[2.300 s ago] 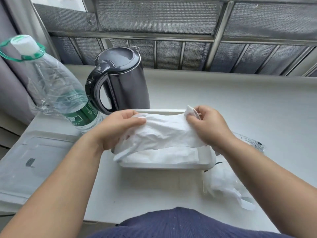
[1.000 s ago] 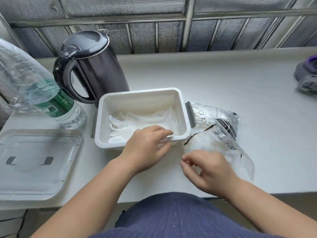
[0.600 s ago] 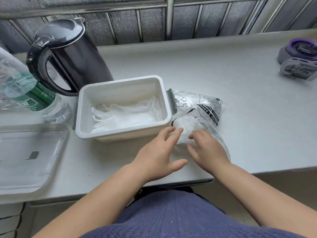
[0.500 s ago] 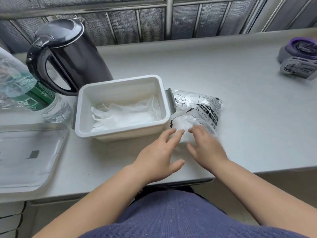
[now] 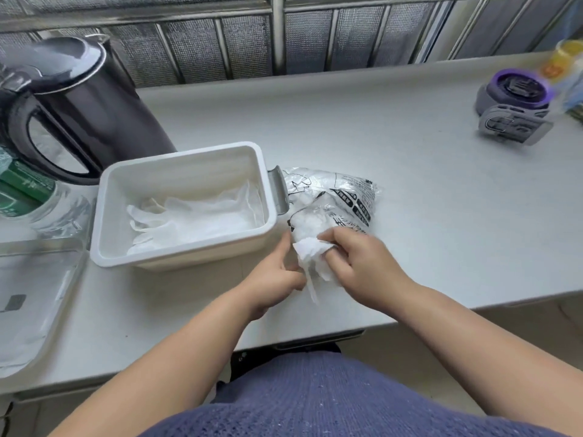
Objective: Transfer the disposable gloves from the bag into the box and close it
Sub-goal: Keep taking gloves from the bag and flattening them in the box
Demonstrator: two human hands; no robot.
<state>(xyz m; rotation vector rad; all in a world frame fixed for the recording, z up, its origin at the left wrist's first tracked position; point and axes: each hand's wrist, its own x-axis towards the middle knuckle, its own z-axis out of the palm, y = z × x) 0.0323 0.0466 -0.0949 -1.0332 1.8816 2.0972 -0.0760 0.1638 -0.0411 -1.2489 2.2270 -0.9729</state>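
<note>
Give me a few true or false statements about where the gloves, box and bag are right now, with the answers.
The box holds some gloves. True.
The lid is on the box. False: the clear lid lies on the counter left of it.
The right hand grips a white wad at the mouth of the bag. True.
The bag lies left of the box. False: it lies right of it.

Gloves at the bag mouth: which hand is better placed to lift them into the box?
Probably right: the right hand grips the gloves at the mouth of the bag; the left hand only lies beside them, nearer the box.
</note>
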